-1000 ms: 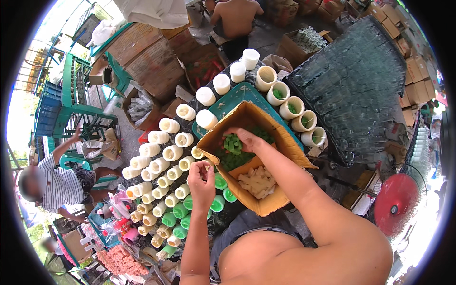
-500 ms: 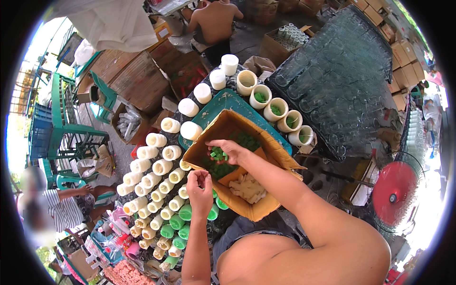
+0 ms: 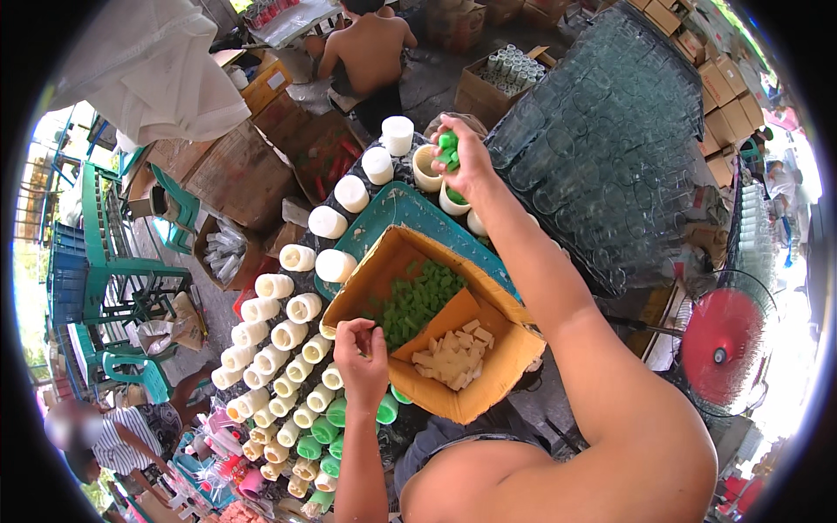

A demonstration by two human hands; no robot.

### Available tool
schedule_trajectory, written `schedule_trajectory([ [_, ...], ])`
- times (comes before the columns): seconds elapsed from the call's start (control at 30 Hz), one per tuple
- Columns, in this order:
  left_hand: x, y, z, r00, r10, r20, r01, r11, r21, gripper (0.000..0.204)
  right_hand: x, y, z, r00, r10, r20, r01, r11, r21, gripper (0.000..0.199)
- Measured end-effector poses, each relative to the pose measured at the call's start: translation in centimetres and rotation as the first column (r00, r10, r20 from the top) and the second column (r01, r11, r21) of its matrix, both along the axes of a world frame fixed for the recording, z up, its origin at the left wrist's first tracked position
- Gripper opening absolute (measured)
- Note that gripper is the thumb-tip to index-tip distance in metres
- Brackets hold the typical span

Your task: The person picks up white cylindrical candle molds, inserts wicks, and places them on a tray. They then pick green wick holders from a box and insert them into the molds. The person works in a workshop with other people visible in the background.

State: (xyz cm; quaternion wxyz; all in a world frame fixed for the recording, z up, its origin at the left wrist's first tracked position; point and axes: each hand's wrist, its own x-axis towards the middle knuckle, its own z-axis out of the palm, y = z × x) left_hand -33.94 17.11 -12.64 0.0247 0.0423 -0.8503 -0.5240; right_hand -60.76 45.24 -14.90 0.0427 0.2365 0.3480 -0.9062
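My right hand (image 3: 467, 161) is closed around a handful of small green chunks (image 3: 448, 150), above an open cream cylindrical mould (image 3: 425, 173) in the back row. My left hand (image 3: 361, 357) has its fingers curled together by the left rim of a cardboard box (image 3: 514, 356); whatever they pinch is hidden. Inside the box, a cardboard divider separates a heap of green chunks (image 3: 423, 301) from cream chunks (image 3: 455, 356). Beneath the box lies a teal tray (image 3: 397, 205). Another mould, partly behind my right wrist, has green in it (image 3: 453, 199).
White-topped cylinders (image 3: 352, 193) line the tray's left side. Many cream cylinders (image 3: 288, 335) and several green ones (image 3: 324, 430) crowd the left. Drinking glasses (image 3: 593, 139) fill the right back. A red fan (image 3: 720, 353) stands right; a person (image 3: 366, 54) sits behind.
My right hand has come out of the box with green chunks and moved up and away to the back row of moulds. My left hand stays near the box rim.
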Motion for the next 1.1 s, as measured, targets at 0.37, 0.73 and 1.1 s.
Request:
schedule_trajectory([
  [0.37,-23.7,11.8,-2.4,0.853,-0.495,-0.166,0.321,0.748,-0.581,0.027,-4.8,1.7,-6.9,0.977,-0.194,-0.089,0.199,0.979,0.044,0.026],
  [0.73,-32.3,16.3,-10.4,0.747,-0.646,0.156,0.537,0.449,-0.714,0.020,-5.6,1.3,-8.0,0.936,-0.327,-0.128,0.342,0.933,0.116,0.027],
  [1.1,-34.0,14.4,-10.5,0.856,-0.505,0.107,0.464,0.662,-0.589,0.019,-6.3,0.7,-9.0,0.945,-0.243,-0.219,0.302,0.906,0.296,0.030],
])
